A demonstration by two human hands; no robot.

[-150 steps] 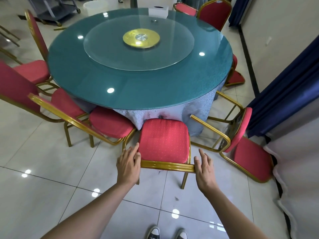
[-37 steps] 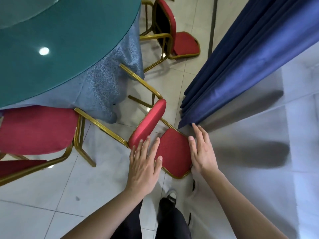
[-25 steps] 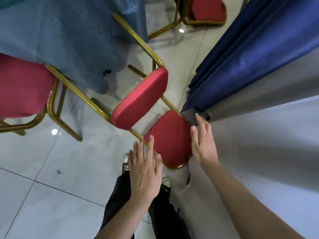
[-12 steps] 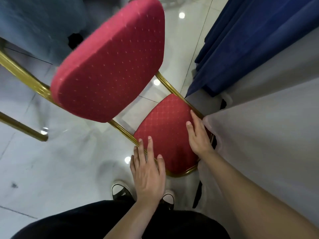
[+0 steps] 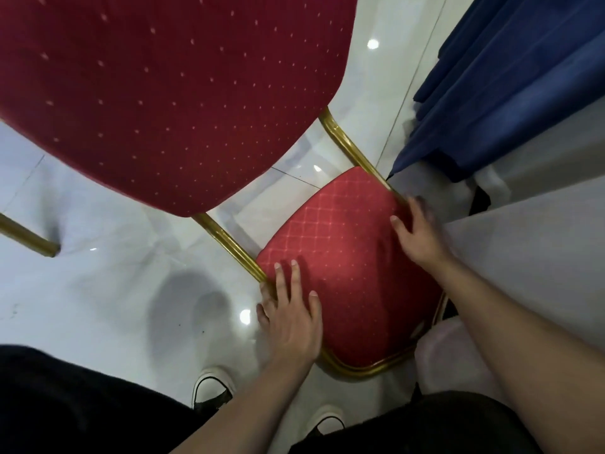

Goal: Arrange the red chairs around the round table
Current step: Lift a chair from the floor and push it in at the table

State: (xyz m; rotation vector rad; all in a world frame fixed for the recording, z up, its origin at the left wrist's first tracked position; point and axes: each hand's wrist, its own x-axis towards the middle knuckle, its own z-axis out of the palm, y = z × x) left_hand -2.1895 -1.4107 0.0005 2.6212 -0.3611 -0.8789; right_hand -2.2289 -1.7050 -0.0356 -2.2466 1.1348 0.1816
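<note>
A red chair with a gold frame (image 5: 229, 244) lies tipped over on the white tiled floor. Its dotted seat cushion (image 5: 163, 93) fills the upper left, close to the camera. Its padded backrest (image 5: 347, 267) lies low near my feet. My left hand (image 5: 291, 316) rests flat on the backrest's left edge, fingers straight, over the gold rail. My right hand (image 5: 417, 234) is blurred at the backrest's right edge, thumb on the pad and fingers reaching the rail. The round table is out of view.
A blue curtain (image 5: 510, 77) hangs at the upper right and pale grey cloth (image 5: 523, 257) presses against the chair's right side. A gold chair leg (image 5: 26, 237) ends at the left edge. My shoes (image 5: 212, 388) stand just below the backrest.
I left the chair at the table, turned right and bent down to the tipped chair. Over the last second both hands moved onto the edges of its backrest.
</note>
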